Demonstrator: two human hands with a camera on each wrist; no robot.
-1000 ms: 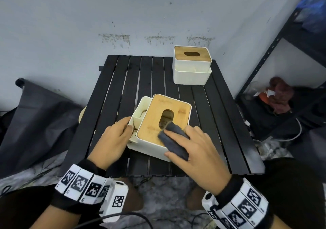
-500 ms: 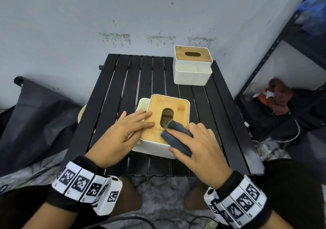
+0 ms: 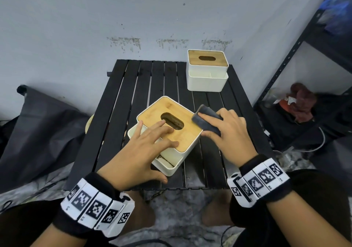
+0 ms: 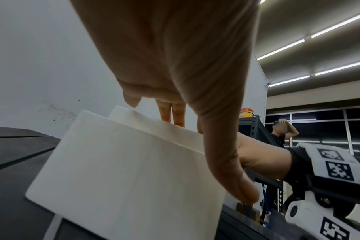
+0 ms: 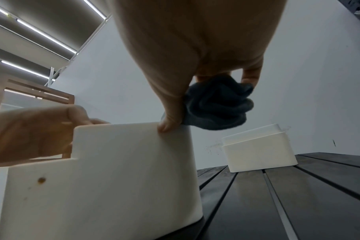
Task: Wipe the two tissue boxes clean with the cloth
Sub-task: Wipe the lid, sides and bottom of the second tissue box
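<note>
The near tissue box (image 3: 182, 142), white with a bamboo lid and an oval slot, stands turned at an angle near the front of the black slatted table (image 3: 118, 113). My left hand (image 3: 150, 145) lies flat on its lid with straight, spread fingers, the thumb down by the front corner. My right hand (image 3: 226, 128) grips a dark grey cloth (image 3: 206, 121) at the box's right edge. In the right wrist view the bunched cloth (image 5: 218, 104) sits under the fingers above the box's white wall (image 5: 105, 178). The second tissue box (image 3: 207, 69) stands at the table's back right.
A grey wall rises behind the table. A black metal shelf (image 3: 297, 43) stands to the right, with a reddish bundle (image 3: 299, 102) on its lower level. Dark fabric (image 3: 38, 128) lies to the left. In the left wrist view a person (image 4: 282, 133) stands far off.
The near box has turned so a corner now faces me. My left hand moved from the box's side onto the lid. My right hand slid the cloth from near the slot to the lid's right edge.
</note>
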